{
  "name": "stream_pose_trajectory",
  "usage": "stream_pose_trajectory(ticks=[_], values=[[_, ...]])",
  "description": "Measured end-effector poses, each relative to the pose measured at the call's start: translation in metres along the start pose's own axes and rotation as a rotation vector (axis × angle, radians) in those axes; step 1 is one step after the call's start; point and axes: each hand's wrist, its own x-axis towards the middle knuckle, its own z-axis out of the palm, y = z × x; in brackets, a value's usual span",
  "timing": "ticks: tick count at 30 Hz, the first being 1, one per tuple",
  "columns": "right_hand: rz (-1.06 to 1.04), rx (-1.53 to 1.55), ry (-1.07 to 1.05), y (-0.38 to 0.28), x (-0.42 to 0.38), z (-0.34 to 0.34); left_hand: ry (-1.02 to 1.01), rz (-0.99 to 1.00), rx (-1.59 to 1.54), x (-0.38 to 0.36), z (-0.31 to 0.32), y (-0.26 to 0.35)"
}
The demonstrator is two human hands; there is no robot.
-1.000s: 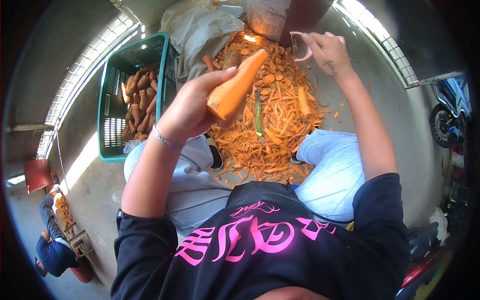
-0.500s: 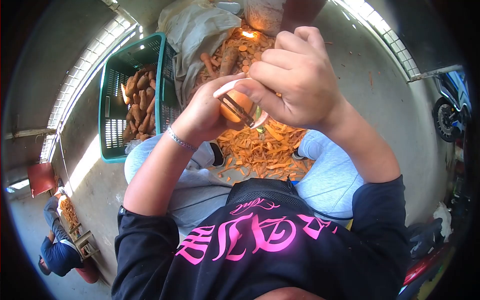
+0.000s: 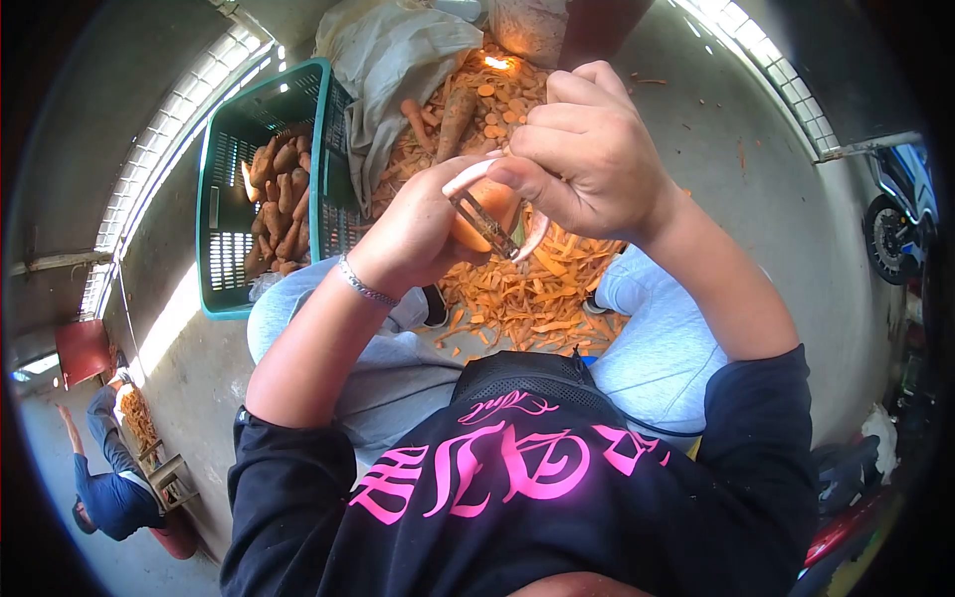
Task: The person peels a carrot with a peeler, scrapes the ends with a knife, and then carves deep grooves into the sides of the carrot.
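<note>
My left hand [image 3: 423, 224] is wrapped round an orange carrot [image 3: 476, 231], with much of the carrot hidden by the fingers. In my right hand [image 3: 597, 159] is a peeler [image 3: 539, 237] with a pale pink frame, held with thumb and curled fingers. Its dark blade lies across the carrot's near end. Below both hands, orange peelings [image 3: 542, 298] cover the floor between the legs. Past the hands, an unpeeled carrot [image 3: 457, 119] lies on a heap of peelings and round slices.
A green crate [image 3: 320, 169] of brown-skinned roots [image 3: 288, 194] stands at the left beside a whitish sack [image 3: 383, 70]. Another person [image 3: 119, 502] sits at the far lower left near more peelings. A blue motorbike [image 3: 900, 214] is at the right edge.
Both hands, with the carrot and peeler, have shifted slightly right and down. The other person has stretched an arm out.
</note>
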Motion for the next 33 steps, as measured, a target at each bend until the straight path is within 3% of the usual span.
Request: stream_pose_trajectory(ticks=[5, 6, 8, 9, 12, 13, 16, 17, 20, 21, 24, 28, 31, 33], values=[[0.050, -0.021, 0.000, 0.026, -0.008, 0.007, 0.141, 0.001, -0.116, 0.008, 0.016, 0.002], [0.086, -0.081, 0.010, 0.047, -0.015, 0.004, 0.093, -0.035, -0.114, 0.005, 0.013, 0.005], [0.293, -0.326, -0.185, 0.093, -0.039, 0.007, -0.003, -0.107, -0.116, -0.006, 0.005, 0.011], [0.382, -0.415, -0.241, 0.111, -0.055, 0.018, 0.096, -0.138, -0.110, -0.012, 0.022, 0.021], [0.552, -0.357, -0.201, 0.130, -0.067, 0.025, -0.004, -0.119, -0.153, -0.014, 0.016, 0.028], [0.651, -0.233, -0.214, 0.119, -0.053, 0.014, -0.161, -0.101, -0.118, -0.011, 0.006, 0.028], [0.634, 0.067, -0.035, 0.082, -0.021, -0.009, -0.162, -0.096, -0.149, -0.006, 0.000, 0.029], [0.543, 0.108, -0.034, 0.062, -0.008, -0.019, -0.047, -0.136, -0.231, -0.007, 0.009, 0.032], [0.170, -0.018, 0.033, 0.012, 0.013, -0.026, -0.402, -0.114, -0.273, 0.009, -0.017, 0.017], [0.128, -0.045, 0.030, 0.000, 0.015, -0.024, -0.244, -0.070, -0.278, 0.004, -0.008, 0.014], [0.034, -0.103, 0.022, -0.018, 0.018, -0.018, -0.110, -0.010, -0.166, 0.003, 0.000, 0.012], [0.015, -0.116, 0.005, -0.022, 0.017, -0.015, 0.039, 0.050, -0.094, -0.001, 0.009, 0.006], [0.024, -0.093, -0.035, -0.021, 0.016, -0.013, -0.006, 0.006, -0.039, -0.001, 0.003, 0.006], [0.059, -0.064, -0.100, -0.011, 0.011, -0.011, 0.106, -0.041, -0.091, -0.004, 0.016, 0.010]])
